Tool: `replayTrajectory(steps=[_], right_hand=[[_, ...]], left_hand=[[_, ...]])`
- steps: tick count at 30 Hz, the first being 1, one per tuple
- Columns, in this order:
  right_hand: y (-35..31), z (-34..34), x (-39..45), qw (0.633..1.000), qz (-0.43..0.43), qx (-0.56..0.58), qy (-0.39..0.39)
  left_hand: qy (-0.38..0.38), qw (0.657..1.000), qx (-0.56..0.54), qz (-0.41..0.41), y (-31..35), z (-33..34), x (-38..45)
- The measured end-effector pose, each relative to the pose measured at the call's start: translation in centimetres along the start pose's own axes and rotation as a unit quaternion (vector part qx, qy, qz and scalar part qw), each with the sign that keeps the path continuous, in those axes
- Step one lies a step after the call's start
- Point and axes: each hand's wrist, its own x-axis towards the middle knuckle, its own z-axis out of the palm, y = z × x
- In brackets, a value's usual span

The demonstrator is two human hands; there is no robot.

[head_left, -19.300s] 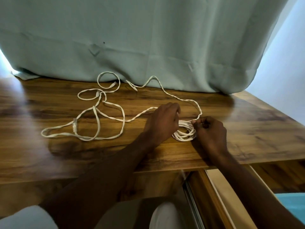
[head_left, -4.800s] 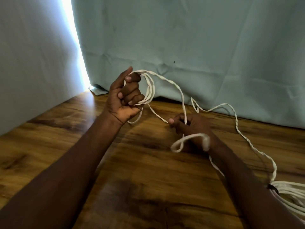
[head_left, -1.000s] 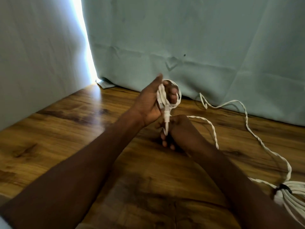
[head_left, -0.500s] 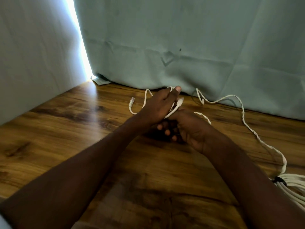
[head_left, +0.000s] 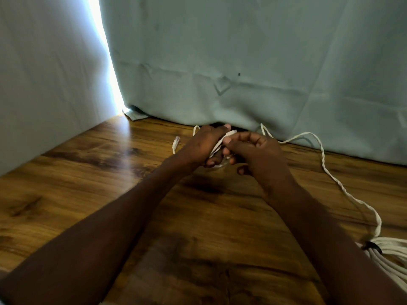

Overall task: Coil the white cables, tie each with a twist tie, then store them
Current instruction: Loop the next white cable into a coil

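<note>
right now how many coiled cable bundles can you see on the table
2. A small bundle is held between the left hand and right hand; a tied bundle lies at the table's right edge, cut off by the frame. More may lie outside it.

I noted a small coil of white cable (head_left: 220,143) bunched between both hands, its plug end (head_left: 176,141) trailing left on the wood. A second coiled bundle (head_left: 392,252), bound by a black tie (head_left: 372,247), lay far right.

wooden table (head_left: 88,194) bears white cable (head_left: 350,194), tied coil (head_left: 392,252).
</note>
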Motion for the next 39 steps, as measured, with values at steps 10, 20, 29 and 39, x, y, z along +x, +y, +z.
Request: replayTrajectory(steps=[10,20,29,39], right_hand=[[1.7,-1.0,1.6,0.913,-0.236,-0.288,0.167],[3.4,0.7,2.9,0.994,-0.039,0.076,0.066],[2.9,1.9,1.9,0.978,-0.042,0.178,0.104],[4.2,1.0,3.5,0.968,-0.102,0.11,0.202]], left_hand=[[-0.153,0.97,-0.166,-0.094,0.4,0.1,0.0],[-0.161,0.935,-0.294,-0.118,-0.1,0.2,0.8],[-0.103,0.939,-0.297,-0.137,0.5,2.2,0.4],[-0.096,0.947,-0.304,-0.029,-0.5,3.1,1.1]])
